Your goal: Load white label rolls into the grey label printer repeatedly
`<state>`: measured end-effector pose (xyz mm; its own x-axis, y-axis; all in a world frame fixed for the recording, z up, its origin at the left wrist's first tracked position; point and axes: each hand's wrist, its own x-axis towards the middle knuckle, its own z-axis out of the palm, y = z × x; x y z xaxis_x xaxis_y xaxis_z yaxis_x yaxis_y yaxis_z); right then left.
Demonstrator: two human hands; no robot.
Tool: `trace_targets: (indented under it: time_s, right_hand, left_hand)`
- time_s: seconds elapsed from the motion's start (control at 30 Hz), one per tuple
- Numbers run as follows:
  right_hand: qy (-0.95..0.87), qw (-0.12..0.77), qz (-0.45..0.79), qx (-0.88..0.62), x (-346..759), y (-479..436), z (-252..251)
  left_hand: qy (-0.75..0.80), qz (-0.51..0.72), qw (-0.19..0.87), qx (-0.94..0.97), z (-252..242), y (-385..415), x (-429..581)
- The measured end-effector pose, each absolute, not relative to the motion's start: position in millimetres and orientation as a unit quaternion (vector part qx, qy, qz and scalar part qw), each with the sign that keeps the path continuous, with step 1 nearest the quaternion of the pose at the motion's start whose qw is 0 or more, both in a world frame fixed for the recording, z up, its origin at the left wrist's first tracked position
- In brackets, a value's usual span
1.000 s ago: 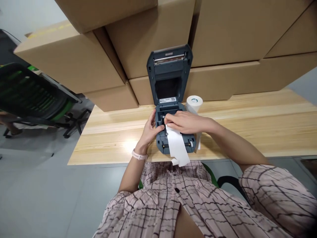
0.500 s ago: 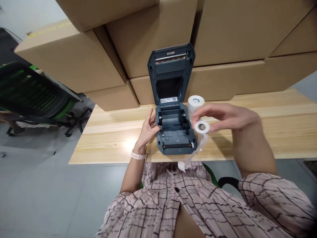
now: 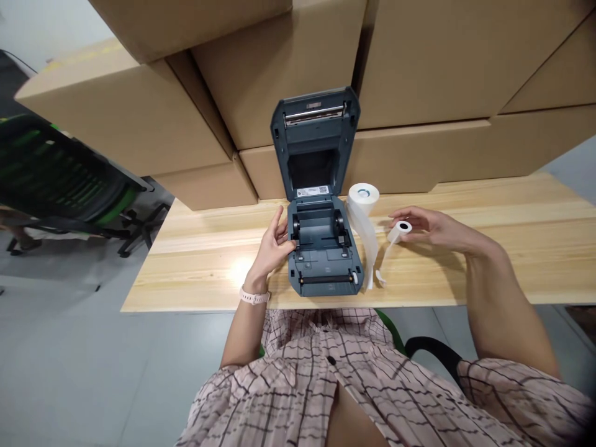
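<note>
A dark grey label printer (image 3: pixel 321 267) stands on the table with its lid (image 3: pixel 311 143) raised and its roll bay bare. My left hand (image 3: pixel 272 248) holds the printer's left side, thumb over the rim, fingers partly hidden. To the printer's right, my right hand (image 3: pixel 426 228) has its fingers around a small white paper roll (image 3: pixel 395 234), which appears to rest upright on the wood, its loose strip trailing toward the front. Between that roll and the printer is a larger white label roll (image 3: pixel 362 200), with a long strip hanging forward.
Large cardboard boxes (image 3: pixel 410 155) line the back of the wooden table (image 3: pixel 488 248). At the left, a black and green office chair (image 3: pixel 69 180) stands on the grey floor, part of a person's leg near it. The table's front edge runs close to my body.
My right hand has moved right and down to the table with the small paper roll, away from the printer. The larger roll's strip now shows. My left hand stays on the printer.
</note>
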<state>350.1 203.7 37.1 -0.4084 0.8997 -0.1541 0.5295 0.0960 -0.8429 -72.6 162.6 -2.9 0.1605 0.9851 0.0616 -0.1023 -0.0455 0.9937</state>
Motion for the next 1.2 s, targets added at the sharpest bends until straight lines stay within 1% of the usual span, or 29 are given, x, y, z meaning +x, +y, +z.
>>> trace_targets:
  time_s: [0.07,0.17,0.27,0.33,0.43,0.5,0.57,0.67,0.77,0.83,0.9,1.0,1.07,1.1,1.2]
  right_hand:
    - [-0.706,0.204,0.480,-0.479,355,206,38]
    - [-0.711,0.186,0.497,-0.460,366,211,50]
    - [-0.703,0.213,0.497,-0.462,366,232,66]
    - [-0.705,0.206,0.499,-0.460,352,256,69]
    - [-0.727,0.167,0.497,-0.443,317,292,62]
    - [-0.738,0.162,0.489,-0.436,295,308,53]
    - [-0.730,0.177,0.483,-0.450,282,314,46]
    - [-0.696,0.228,0.496,-0.467,282,309,49]
    - [-0.698,0.293,0.487,-0.436,293,297,76]
    - [-0.740,0.299,0.461,-0.388,293,286,103]
    - [-0.806,0.251,0.426,-0.327,279,273,131]
    - [-0.894,0.095,0.349,-0.263,233,255,159]
    - [-0.922,-0.012,0.291,-0.255,198,247,164]
    - [-0.928,-0.050,0.263,-0.259,182,246,163]
    - [-0.930,-0.108,0.206,-0.284,150,249,149]
  left_hand:
    - [0.417,0.496,0.553,0.524,-2,162,-72]
    - [0.420,0.498,0.554,0.518,0,162,-71]
    - [0.419,0.496,0.555,0.520,1,162,-71]
    - [0.416,0.495,0.555,0.523,0,164,-71]
    - [0.413,0.496,0.556,0.524,-2,165,-72]
    - [0.413,0.497,0.557,0.522,-3,166,-72]
    - [0.413,0.497,0.559,0.519,-3,166,-71]
    - [0.411,0.495,0.563,0.518,-2,165,-70]
    - [0.410,0.492,0.565,0.520,-2,165,-69]
    - [0.410,0.491,0.561,0.526,-2,165,-69]
    - [0.408,0.491,0.554,0.534,-3,165,-69]
    - [0.408,0.488,0.550,0.541,-3,165,-69]
    - [0.410,0.488,0.549,0.541,-3,165,-69]
    - [0.410,0.488,0.549,0.541,-4,165,-70]
    - [0.401,0.491,0.551,0.543,-4,166,-70]
